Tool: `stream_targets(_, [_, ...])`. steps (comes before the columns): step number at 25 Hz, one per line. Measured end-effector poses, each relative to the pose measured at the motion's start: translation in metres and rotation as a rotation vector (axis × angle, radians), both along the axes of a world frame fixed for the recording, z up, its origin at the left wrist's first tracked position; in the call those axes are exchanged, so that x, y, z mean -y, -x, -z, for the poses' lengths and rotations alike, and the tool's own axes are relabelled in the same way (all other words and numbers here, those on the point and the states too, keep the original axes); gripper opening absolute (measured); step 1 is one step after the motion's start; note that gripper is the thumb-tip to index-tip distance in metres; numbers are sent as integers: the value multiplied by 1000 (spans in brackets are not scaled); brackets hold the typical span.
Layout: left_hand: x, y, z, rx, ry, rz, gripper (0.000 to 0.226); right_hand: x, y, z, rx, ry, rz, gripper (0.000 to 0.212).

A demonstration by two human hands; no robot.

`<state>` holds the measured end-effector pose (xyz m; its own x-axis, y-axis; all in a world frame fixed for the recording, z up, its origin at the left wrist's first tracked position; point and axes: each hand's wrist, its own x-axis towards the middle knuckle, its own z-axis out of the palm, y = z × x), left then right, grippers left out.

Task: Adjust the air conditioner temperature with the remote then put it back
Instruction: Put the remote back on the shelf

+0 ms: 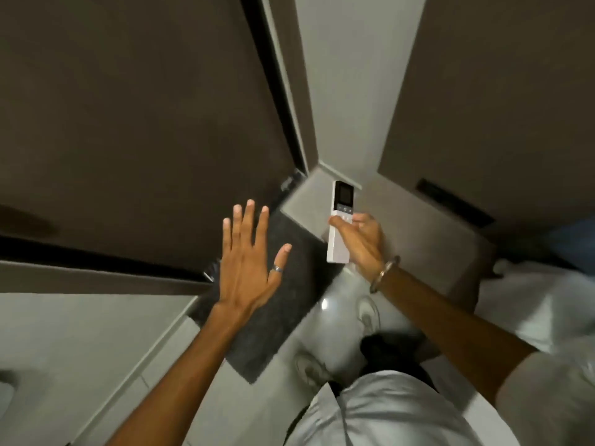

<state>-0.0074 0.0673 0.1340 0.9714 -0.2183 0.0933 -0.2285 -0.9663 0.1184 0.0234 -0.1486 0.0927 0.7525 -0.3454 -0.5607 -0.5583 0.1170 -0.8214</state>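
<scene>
From the head camera I look steeply down at a room corner. My right hand (362, 243) holds the white remote (340, 222) upright in the air, fingers (339, 223) clamped around its lower half with the thumb across the button area; the small dark screen at its top faces me. A metal bracelet (383, 273) sits on that wrist. My left hand (248, 268) is empty, spread flat with the fingers (248, 220) wide apart, palm away from me, a ring (277, 269) on the thumb; I cannot tell whether it touches anything.

Behind the hands I see large dark brown panels (128, 107) on the left, split by a black gap, and a pale grey strip of wall (341, 91) running up the middle. Another brown panel (499, 91) stands on the right, with a dark slot (454, 202) near its lower edge. Below the remote lies a grey ledge or low surface (418, 233); its exact form is blurred.

The floor (96, 333) is light grey tile. A dark grey mat (273, 317) lies on it under my left forearm. Two pale shoes (368, 312) show near the mat, and a light grey shirt (386, 413) fills the bottom edge.
</scene>
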Motion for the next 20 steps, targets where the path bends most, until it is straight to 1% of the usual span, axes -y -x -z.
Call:
stream_targets(1, [10,-6,24,-68,-3,24,76,17,-4,30,-87,38,27,14])
stream_targets(2, [20,-12,49,-131,-4,44,75,32,-9,63,-173,79,39,18])
stream_targets(4, [43,-27,107,-275,-3,71,75,58,-20,137,-308,111,89,38])
stream_targets(8, [79,-56,241,-479,-22,110,78,89,-45,293,-504,193,252,54])
stream_targets(11, [94,-62,317,-534,-32,124,79,95,-58,375,-613,250,345,56])
stream_targets(12, [98,-65,341,-540,-32,140,78,96,-64,401,-622,285,360,57])
stream_targets(16, [97,-68,390,-550,-95,191,74,85,-71,446,-606,338,404,66])
stream_targets(18, [95,-76,391,-559,-114,182,74,80,-74,446,-654,405,393,74])
stream_targets(19, [95,-80,386,-576,-104,153,74,77,-77,437,-706,450,376,79])
stream_targets(20, [94,-82,378,-570,-86,115,74,73,-77,430,-708,515,360,82])
